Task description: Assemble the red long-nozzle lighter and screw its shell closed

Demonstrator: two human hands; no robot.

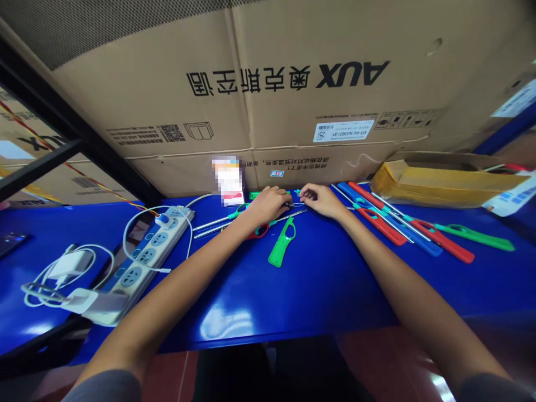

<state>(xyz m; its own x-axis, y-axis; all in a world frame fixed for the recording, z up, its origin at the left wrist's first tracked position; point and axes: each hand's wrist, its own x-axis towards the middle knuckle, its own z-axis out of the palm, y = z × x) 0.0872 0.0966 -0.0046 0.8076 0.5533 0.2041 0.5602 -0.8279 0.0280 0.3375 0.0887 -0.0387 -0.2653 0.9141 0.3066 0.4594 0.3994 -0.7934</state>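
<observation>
My left hand (271, 202) reaches to the back of the table, its fingers curled and closed over small parts that I cannot make out. Just to its right, my right hand (319, 200) has its fingers closed in a pinch beside a small teal piece (297, 192). A thin wire shows between the hands. In front of them lies a green lighter handle (281, 245) without a rod. Metal-rodded lighters with teal parts lie under and left of my left hand. Right of my right hand are several long lighters, among them a red one (448, 241) and a green one (477, 237).
A large cardboard box (276, 123) stands along the back. A power strip (146, 257) with white chargers (90, 301) and cables sits left. An open yellow-taped carton (444, 181) is at back right. The blue table (301, 296) has its front edge near me.
</observation>
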